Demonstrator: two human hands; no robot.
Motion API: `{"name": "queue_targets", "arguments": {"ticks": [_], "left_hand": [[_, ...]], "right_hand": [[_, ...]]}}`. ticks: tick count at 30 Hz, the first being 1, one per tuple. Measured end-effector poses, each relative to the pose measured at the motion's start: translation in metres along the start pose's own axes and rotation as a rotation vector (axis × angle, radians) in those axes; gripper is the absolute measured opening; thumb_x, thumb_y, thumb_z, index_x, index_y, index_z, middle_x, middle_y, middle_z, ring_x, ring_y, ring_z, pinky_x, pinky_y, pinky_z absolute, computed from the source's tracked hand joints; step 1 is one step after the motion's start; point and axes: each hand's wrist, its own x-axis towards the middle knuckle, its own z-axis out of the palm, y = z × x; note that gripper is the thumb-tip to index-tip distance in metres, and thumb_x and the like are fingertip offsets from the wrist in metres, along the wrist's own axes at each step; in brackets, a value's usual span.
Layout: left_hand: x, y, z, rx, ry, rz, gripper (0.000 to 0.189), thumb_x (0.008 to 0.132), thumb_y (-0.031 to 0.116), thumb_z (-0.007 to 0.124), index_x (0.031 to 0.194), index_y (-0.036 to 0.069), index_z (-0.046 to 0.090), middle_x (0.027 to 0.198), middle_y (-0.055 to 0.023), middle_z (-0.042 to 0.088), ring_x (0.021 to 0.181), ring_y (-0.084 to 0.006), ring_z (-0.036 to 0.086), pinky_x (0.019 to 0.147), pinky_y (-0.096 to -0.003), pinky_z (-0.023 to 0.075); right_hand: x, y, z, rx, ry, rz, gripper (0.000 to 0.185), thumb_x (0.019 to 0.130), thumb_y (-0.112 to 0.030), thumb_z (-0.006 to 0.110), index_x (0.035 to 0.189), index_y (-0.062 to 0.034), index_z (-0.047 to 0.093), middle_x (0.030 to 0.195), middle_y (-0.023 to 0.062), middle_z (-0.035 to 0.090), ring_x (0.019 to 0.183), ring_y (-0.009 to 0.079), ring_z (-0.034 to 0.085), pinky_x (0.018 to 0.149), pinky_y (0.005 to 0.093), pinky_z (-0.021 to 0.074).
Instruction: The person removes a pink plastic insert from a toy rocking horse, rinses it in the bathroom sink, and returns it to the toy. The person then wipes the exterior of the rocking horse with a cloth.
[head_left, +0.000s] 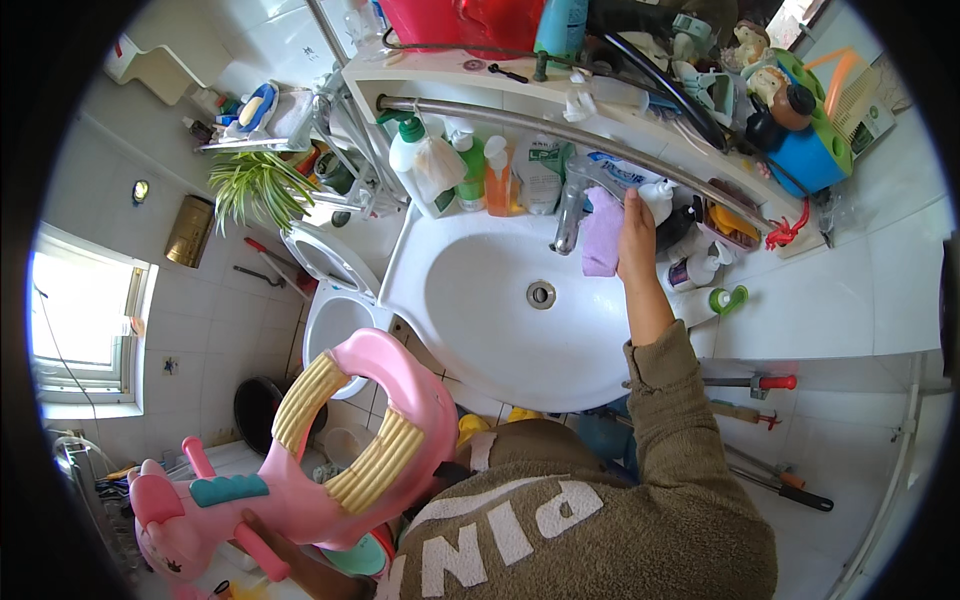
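At the lower left, my left hand (259, 529) holds a pink plastic child's toilet seat (442, 397) by the neck of its animal-shaped front. The seat has padded cream sides and pink side handles, and it is tilted over the floor. My right hand (636, 232) is closed at the edge of a purple cloth (602, 236), beside the metal faucet (574, 206). The faucet lever ends close to my fingertips; whether I also touch it is hidden. Below lies the white washbasin (487, 300) with its round drain (541, 295).
Pump bottles (471, 169) line the basin's back, with more (697, 270) at its right. A metal rail (525, 127) runs under a cluttered shelf (442, 67). The toilet (341, 319) stands left with its lid raised, near a spider plant (259, 184) and a black bucket (259, 412).
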Motion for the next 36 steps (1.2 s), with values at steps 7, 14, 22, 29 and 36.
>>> {"name": "queue_targets", "arguments": {"ticks": [7,14,22,29,36], "left_hand": [[-0.006,0.002,0.006,-0.009,0.007,0.008,0.065,0.083,0.035,0.074,0.130,0.003,0.044,0.115,-0.0072,0.056,0.105,-0.0209,0.056,0.093,-0.0339,0.0453],[-0.007,0.005,0.008,-0.012,0.004,0.032,0.064,0.083,0.035,0.074,0.130,0.003,0.044,0.115,-0.0072,0.056,0.105,-0.0209,0.056,0.093,-0.0339,0.0453],[-0.002,-0.002,-0.002,-0.008,0.008,0.013,0.064,0.083,0.034,0.074,0.130,0.003,0.044,0.115,-0.0072,0.056,0.104,-0.0210,0.056,0.094,-0.0338,0.0454],[0.005,-0.002,-0.009,-0.018,-0.003,0.019,0.063,0.083,0.034,0.074,0.129,0.003,0.045,0.115,-0.0072,0.056,0.104,-0.0210,0.056,0.094,-0.0338,0.0455],[0.005,-0.005,-0.005,-0.042,-0.010,0.027,0.063,0.083,0.034,0.074,0.129,0.003,0.045,0.114,-0.0072,0.056,0.104,-0.0210,0.056,0.094,-0.0338,0.0455]], "right_hand": [[-0.054,0.071,-0.006,0.563,0.013,0.669,0.034,0.092,-0.026,0.052,0.117,-0.0035,0.055,0.108,0.0094,0.062,0.100,0.0230,0.062,0.092,0.0424,0.0506],[-0.059,0.144,0.018,0.726,-0.081,0.706,0.038,0.082,0.003,0.048,0.119,-0.0069,0.053,0.109,0.0093,0.061,0.096,0.0243,0.062,0.085,0.0424,0.0512],[-0.028,0.003,-0.005,0.047,0.030,0.022,0.028,0.089,-0.008,0.051,0.117,-0.0047,0.052,0.116,0.0093,0.061,0.096,0.0164,0.063,0.080,0.0316,0.0534],[-0.010,0.002,0.004,-0.777,0.081,-0.200,0.028,0.093,-0.023,0.059,0.115,-0.0101,0.046,0.101,0.0184,0.060,0.096,0.0436,0.061,0.081,0.0477,0.0480],[-0.045,0.015,0.000,-0.275,0.045,-0.272,0.029,0.092,-0.014,0.060,0.115,-0.0035,0.046,0.094,0.0107,0.060,0.082,0.0228,0.066,0.069,0.0334,0.0526]]}}
